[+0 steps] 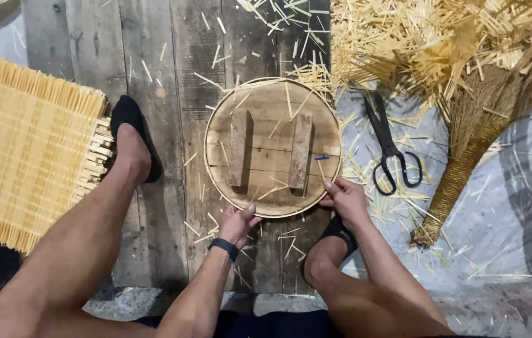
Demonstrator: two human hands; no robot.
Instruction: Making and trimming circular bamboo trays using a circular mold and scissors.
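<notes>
A round wooden disc (272, 125) with two upright wooden battens across it and a thin bamboo rim lies on the dark plank floor. My left hand (238, 222), with a black band on the wrist, grips the disc's near edge. My right hand (345, 195) holds the rim at the near right. Thin bamboo slivers lie scattered on the disc, and a short blue stick rests near its right side.
A woven bamboo mat (25, 147) lies at the left by my left foot. Black scissors (391, 150) lie right of the disc on a grey sheet. A heap of bamboo strips (429, 37) and a bound broom-like bundle (466, 150) fill the upper right.
</notes>
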